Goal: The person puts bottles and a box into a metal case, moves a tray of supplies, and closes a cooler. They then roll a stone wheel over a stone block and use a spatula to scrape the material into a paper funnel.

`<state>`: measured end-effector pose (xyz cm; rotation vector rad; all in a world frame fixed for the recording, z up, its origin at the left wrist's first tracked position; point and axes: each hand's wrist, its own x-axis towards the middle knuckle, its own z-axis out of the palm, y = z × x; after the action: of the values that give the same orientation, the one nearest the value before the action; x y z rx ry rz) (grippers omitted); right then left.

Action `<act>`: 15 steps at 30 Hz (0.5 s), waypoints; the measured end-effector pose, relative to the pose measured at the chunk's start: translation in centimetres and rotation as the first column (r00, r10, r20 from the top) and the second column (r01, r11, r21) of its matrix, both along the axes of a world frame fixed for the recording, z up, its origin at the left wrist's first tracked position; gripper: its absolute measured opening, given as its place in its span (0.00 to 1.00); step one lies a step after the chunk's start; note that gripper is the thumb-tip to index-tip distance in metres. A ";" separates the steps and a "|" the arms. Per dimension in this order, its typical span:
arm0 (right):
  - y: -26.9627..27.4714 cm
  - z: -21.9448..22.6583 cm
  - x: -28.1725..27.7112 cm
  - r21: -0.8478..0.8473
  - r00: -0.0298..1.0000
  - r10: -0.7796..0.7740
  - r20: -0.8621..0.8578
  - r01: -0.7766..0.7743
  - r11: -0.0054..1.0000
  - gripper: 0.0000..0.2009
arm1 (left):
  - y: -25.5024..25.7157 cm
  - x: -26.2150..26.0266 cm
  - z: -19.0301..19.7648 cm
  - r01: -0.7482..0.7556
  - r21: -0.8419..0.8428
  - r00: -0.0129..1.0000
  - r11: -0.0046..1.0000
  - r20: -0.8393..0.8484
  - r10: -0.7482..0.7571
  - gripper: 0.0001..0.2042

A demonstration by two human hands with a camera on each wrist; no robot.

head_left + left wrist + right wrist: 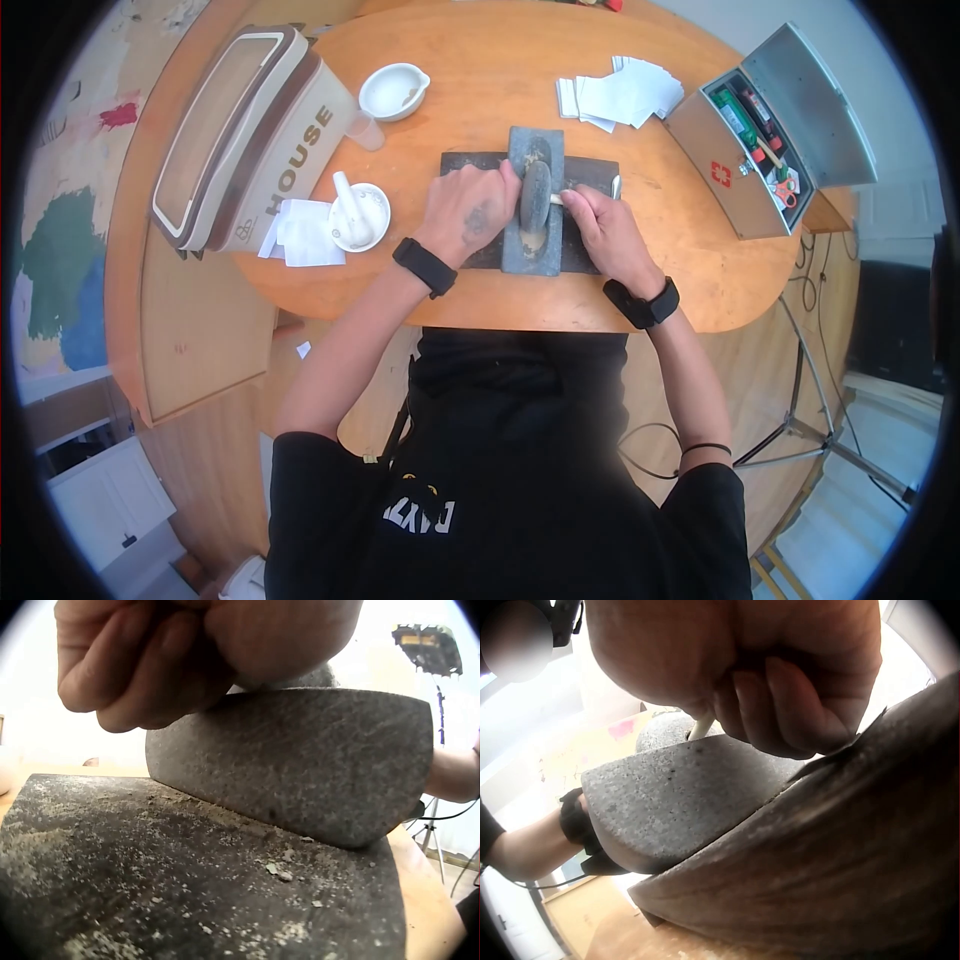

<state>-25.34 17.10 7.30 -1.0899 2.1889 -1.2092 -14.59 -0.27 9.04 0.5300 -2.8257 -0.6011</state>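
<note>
Block (pixel 533 242) on slab (pixel 580 247)
From my end, I see mortar (pixel 375 210) left, pestle (pixel 347 195) inside, bowl (pixel 388 93) behind it, bin (pixel 290 150) farther left; cards (pixel 635 92) behind right, box (pixel 712 170) farther right, scissors (pixel 787 188) inside.

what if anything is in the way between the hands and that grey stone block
Nothing visible blocks them: the left hand is close beside the grey stone block, and the right hand pinches the pale stick on the block's other side.

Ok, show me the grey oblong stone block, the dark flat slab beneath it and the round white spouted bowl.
Grey oblong stone block (pixel 292 769): left wrist view, on its camera-facing side.
Dark flat slab (pixel 202 874): left wrist view, on its speckled top.
Round white spouted bowl (pixel 382 87): head view, on its inner wall.
</note>
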 end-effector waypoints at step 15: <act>0.2 0.5 0.3 0.001 1.000 0.001 -0.024 -0.001 1.000 0.20 | 0.2 0.3 0.0 0.005 -0.017 1.000 1.000 -0.005 -0.005 0.27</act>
<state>-25.02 17.34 7.76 -1.1096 2.2066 -1.2003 -14.30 -0.07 9.05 0.5171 -2.8254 -0.5775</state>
